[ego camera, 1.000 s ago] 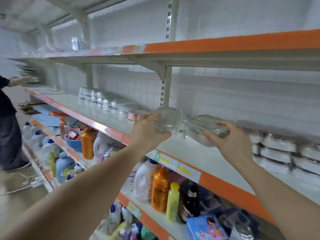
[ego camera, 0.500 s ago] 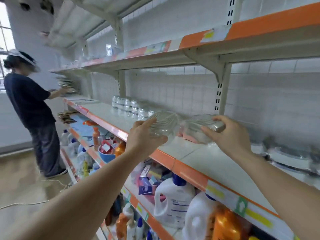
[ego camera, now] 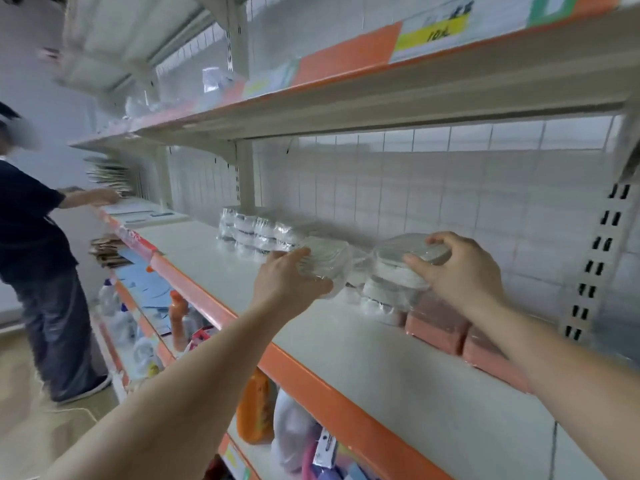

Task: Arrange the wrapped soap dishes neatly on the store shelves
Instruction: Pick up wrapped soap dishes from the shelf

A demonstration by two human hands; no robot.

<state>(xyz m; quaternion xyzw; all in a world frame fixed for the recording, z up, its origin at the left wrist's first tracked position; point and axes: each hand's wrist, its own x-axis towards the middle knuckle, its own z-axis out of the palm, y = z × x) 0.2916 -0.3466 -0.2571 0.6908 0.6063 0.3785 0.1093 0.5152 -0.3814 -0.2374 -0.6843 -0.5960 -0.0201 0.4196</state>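
Observation:
My left hand grips a clear wrapped soap dish just above the middle shelf. My right hand grips a second wrapped soap dish, which sits on top of a stack of wrapped dishes on that shelf. A row of several stacked wrapped soap dishes stands further left along the shelf's back. The two dishes I hold are side by side, a little apart.
Pink packs lie on the shelf under my right forearm. An upper shelf hangs overhead. Detergent bottles fill the lower shelves. Another person stands at the left, reaching to the shelf's far end.
The view has swung left and closer to the shelf. Both hands carried their dishes inward over the shelf; the right one now sits on a stack.

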